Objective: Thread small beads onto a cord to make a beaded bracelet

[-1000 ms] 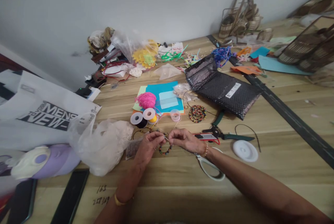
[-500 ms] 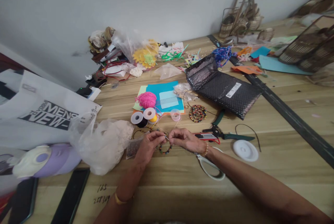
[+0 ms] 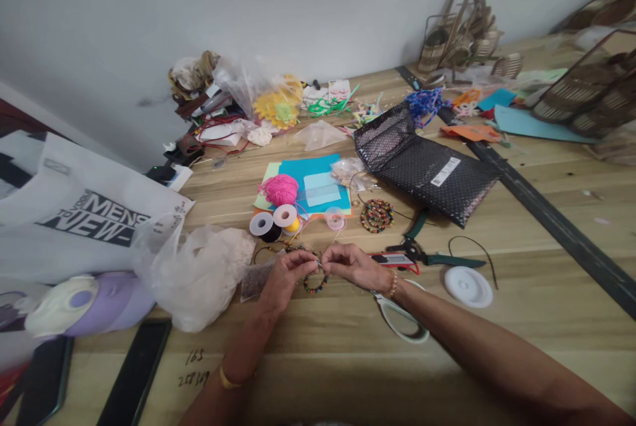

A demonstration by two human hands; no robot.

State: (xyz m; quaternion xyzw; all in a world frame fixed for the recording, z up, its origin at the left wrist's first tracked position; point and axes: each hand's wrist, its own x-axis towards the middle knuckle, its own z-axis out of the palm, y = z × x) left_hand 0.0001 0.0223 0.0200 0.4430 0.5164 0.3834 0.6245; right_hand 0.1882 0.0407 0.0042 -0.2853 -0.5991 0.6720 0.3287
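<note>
My left hand [image 3: 291, 272] is closed in a pinch, thumb against fingertips. Facing it, my right hand [image 3: 355, 266] pinches too, and the fingertips nearly meet. A thin, pale piece of cord [image 3: 318, 263] shows between them; its ends are hidden by the fingers. Just below and behind the fingertips is a beaded bracelet [image 3: 315, 289] of small multicoloured beads, partly covered by my hands; whether the cord belongs to it I cannot tell. Beneath my right wrist lie white-handled scissors [image 3: 403, 321]. A small clear spool [image 3: 334, 218] stands beyond the hands, with a fine strand running from it towards them.
Coiled beads [image 3: 376, 215], pliers-like green-handled cutters [image 3: 420, 254], a red utility knife [image 3: 395, 259] and a white lid [image 3: 468, 286] lie to the right. Pink yarn [image 3: 280, 189], thread spools [image 3: 265, 226] and a plastic bag [image 3: 199, 273] are at left; a black bubble mailer [image 3: 432, 174] lies behind.
Both hands stay in nearly the same place, still pinching. The thin cord between the fingertips shows slightly less than before; the surrounding things have not moved.
</note>
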